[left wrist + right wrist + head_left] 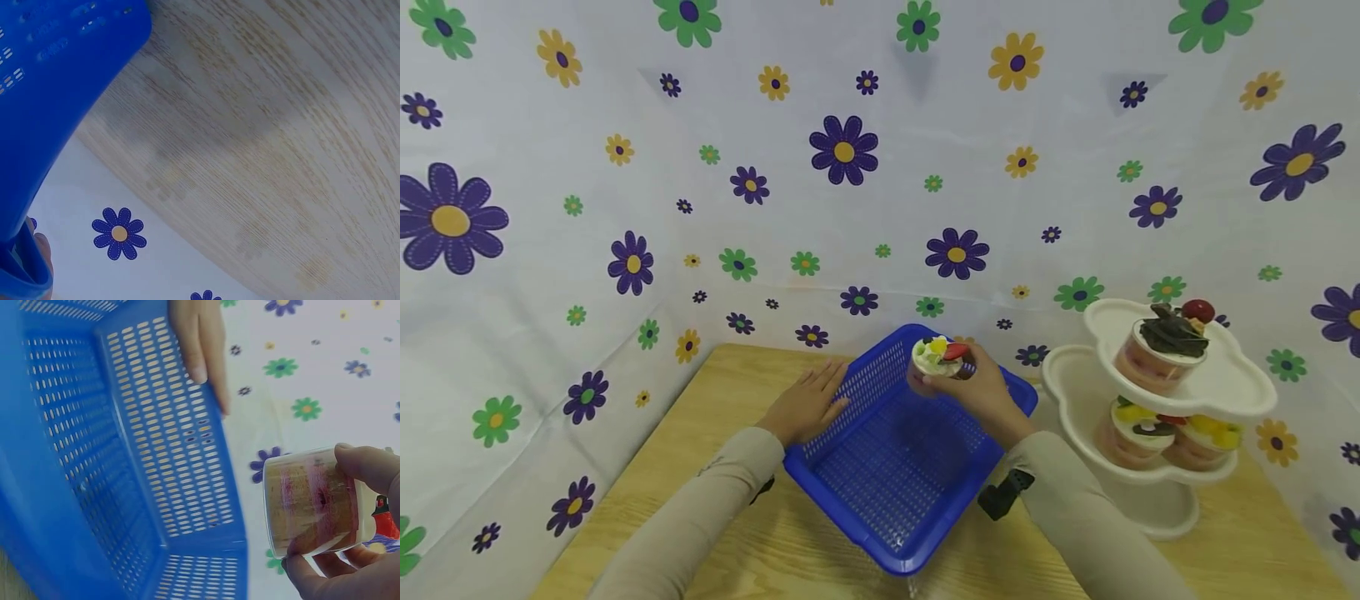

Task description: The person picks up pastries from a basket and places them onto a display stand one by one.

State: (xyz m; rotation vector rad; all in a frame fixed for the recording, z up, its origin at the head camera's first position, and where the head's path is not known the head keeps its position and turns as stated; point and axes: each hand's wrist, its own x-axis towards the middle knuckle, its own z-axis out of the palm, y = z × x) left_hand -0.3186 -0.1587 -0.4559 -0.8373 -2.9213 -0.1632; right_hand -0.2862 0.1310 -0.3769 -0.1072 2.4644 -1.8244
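In my right hand [981, 387] I hold a small clear dessert cup [922, 377] over the far part of a blue plastic basket [895, 562]. Pink and brown layers show through the wall of the dessert cup [306, 503], gripped between thumb and fingers in the right wrist view. Cream with green, yellow and red fruit pieces tops it. My left hand [805, 404] rests on the basket's left rim, its fingers straight and the thumb toward the inside. The left wrist view shows mostly the outside of the basket [56, 112] and a bit of finger at its rim.
At the right stands a white tiered stand [1240, 379]. Its top tier bears a dark-topped dessert cup [1157, 358] with a red cherry; two fruit-topped cups [1131, 442] sit below. A wooden table [752, 375] lies under everything, with a flower-printed cloth [880, 208] behind and at the sides.
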